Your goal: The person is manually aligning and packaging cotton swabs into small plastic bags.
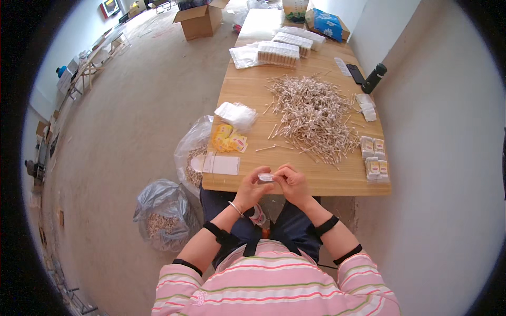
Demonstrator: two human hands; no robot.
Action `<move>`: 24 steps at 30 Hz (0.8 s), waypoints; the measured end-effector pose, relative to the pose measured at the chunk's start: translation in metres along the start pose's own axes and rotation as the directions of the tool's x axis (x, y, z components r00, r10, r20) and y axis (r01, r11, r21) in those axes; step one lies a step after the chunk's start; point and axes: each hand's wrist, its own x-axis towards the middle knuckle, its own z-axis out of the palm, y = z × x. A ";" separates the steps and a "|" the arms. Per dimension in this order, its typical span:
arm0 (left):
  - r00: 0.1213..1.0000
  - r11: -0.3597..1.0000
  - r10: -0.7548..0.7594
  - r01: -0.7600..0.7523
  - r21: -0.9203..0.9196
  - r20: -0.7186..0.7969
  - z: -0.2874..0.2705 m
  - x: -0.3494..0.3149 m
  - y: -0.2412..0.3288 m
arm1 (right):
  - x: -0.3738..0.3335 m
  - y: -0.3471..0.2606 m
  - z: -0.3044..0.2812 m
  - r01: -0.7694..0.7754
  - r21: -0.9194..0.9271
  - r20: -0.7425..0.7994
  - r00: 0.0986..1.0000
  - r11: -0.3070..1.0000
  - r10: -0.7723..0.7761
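Pink shirt with white, red and green stripes, black arm bands, pale bangle, dark trousers

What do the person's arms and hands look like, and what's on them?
The left hand and right hand wear no gloves. A thin, pale bracelet circles the left wrist. Each arm has two black bands, and the pink sleeves are striped.

Hiding parts of a small white item, possibly a packet, within the grasp of the left hand and right hand. Losing part of the left clear bag behind the near left side of the table. Cutting off the far container and near striped shirt at the view's edges. Blurring the small clutter far left.
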 end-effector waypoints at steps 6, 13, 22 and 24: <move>0.990 0.993 -0.111 0.113 0.022 -0.085 -0.007 0.010 -0.022 | 0.001 0.037 0.009 0.082 -0.133 -0.046 0.995 0.988 -0.089; 0.976 0.977 -0.206 0.201 -0.068 -0.071 -0.013 0.018 -0.047 | 0.007 0.057 0.013 -0.090 -0.074 0.024 0.995 0.993 0.092; 0.979 0.978 -0.198 0.200 0.058 -0.044 -0.016 0.023 -0.046 | 0.011 0.075 0.015 -0.240 0.100 0.114 0.967 0.966 0.229; 0.986 0.983 -0.147 0.154 0.099 -0.073 -0.013 0.016 -0.044 | 0.009 0.072 0.010 -0.322 0.079 0.152 0.939 0.943 0.308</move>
